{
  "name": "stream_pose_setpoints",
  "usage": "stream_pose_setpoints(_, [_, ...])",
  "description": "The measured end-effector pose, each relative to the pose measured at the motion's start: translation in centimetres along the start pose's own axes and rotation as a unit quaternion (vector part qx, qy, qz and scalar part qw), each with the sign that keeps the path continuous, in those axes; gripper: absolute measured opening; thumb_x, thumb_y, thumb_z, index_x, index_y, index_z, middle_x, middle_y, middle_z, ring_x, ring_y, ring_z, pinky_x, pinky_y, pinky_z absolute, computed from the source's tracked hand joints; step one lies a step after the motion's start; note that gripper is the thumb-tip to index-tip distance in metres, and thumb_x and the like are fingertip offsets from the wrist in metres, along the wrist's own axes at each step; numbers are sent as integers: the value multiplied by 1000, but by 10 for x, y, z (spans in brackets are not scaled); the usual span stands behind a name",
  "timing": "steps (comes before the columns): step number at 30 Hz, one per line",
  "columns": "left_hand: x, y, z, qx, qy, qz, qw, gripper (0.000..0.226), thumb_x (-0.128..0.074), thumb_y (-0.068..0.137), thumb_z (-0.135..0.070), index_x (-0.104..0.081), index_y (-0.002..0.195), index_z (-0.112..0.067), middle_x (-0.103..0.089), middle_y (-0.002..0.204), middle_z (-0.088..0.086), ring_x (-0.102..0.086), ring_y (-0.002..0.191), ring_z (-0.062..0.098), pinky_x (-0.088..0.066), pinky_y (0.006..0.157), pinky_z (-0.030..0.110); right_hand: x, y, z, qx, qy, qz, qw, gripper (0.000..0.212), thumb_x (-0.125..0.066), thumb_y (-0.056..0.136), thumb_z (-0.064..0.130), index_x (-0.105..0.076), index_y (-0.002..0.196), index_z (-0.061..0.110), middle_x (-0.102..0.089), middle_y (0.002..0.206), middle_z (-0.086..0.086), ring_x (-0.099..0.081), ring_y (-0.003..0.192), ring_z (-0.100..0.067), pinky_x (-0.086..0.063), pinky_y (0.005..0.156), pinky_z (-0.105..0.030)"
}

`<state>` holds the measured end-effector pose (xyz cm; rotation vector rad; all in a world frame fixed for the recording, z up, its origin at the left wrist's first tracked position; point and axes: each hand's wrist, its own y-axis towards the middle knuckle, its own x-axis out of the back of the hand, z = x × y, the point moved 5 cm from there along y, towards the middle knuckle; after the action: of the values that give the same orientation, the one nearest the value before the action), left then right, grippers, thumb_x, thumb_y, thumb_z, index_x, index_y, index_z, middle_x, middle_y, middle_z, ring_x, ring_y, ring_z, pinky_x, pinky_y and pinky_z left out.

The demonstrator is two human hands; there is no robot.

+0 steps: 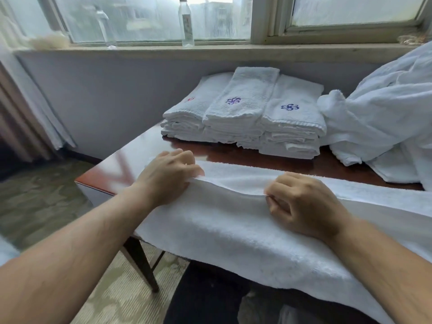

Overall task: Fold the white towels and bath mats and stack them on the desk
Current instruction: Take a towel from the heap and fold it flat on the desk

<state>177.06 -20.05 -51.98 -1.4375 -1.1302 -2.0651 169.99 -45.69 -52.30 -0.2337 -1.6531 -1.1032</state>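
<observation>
A long white towel point(233, 228) lies across the near edge of the brown desk point(131, 157) and hangs over its front. My left hand point(168, 176) pinches the raised fold of the towel at its left end. My right hand point(301, 204) grips the same fold further right, fingers curled round it. Behind them, a stack of folded white towels point(243, 113) with purple embroidered marks sits at the back of the desk in three side-by-side piles.
A heap of unfolded white linen point(383, 108) fills the desk's right side. A glass bottle point(186, 22) stands on the windowsill point(210, 51) behind. The desk's left edge drops to patterned carpet point(46, 199); a curtain point(30, 106) hangs at far left.
</observation>
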Motion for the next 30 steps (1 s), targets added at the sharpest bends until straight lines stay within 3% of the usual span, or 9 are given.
stream_pose_setpoints(4, [-8,-11,20,127,-96,86,984,48,-61,85,-14,-66,122,-43,-58,128,-11,-53,120,18,-40,102,35,-2,3,2,-48,-8,75,996,9,-64,89,23,-71,92,19,-63,85,5,-62,81,-21,-48,62,-31])
stream_pose_setpoints(9, [-6,-20,27,142,-136,222,955,79,-44,80,1,-52,139,-49,-40,153,-21,-35,143,7,-27,119,30,-10,10,14,-110,-3,181,977,21,-55,91,48,-62,109,40,-52,99,20,-50,93,-5,-40,74,-24])
stream_pose_setpoints(12, [3,-25,37,197,-291,264,898,59,-50,90,-7,-60,131,-48,-48,147,-22,-39,138,3,-28,119,32,-9,22,22,-162,69,217,960,36,-44,89,63,-67,94,36,-57,93,19,-54,86,-1,-46,72,-25])
stream_pose_setpoints(14, [9,-19,42,256,-383,176,870,40,-47,99,-12,-66,123,-39,-61,134,-13,-51,129,7,-35,116,34,-7,31,21,-201,79,177,960,37,-43,94,51,-70,85,27,-60,89,13,-57,85,-6,-50,75,-32])
stream_pose_setpoints(16, [7,-12,41,284,-324,104,897,34,-43,104,-20,-63,129,-31,-60,137,-5,-50,131,13,-33,116,34,-8,38,22,-228,43,142,962,34,-43,99,37,-71,93,20,-63,100,6,-59,96,-16,-50,85,-39])
stream_pose_setpoints(19, [-17,-10,19,249,-216,139,934,48,-39,105,-46,-42,151,-33,-38,159,0,-27,147,17,-17,119,34,-21,36,18,-287,-42,175,941,42,-38,101,42,-59,131,21,-55,136,-2,-50,123,-26,-41,102,-42])
stream_pose_setpoints(22, [-43,-16,9,229,-146,215,938,71,-19,95,-73,-14,158,-41,-8,169,-5,-4,155,16,-3,125,38,-40,17,2,-341,-36,296,892,71,-22,99,65,-17,160,29,-11,168,-8,-11,153,-35,-12,123,-49])
stream_pose_setpoints(25, [-49,-18,11,221,-115,205,946,88,-3,78,-82,-7,158,-44,-2,169,-8,0,155,13,-2,125,40,-45,0,-10,-332,-4,309,891,81,-7,89,78,6,159,40,13,169,4,14,155,-24,4,125,-47])
stream_pose_setpoints(30, [-46,-20,8,214,-103,199,951,86,-1,80,-81,-5,158,-44,-2,169,-8,1,154,13,-2,125,39,-45,-6,-14,-309,-6,264,914,83,-4,87,80,-1,160,41,6,169,7,9,156,-20,1,125,-43])
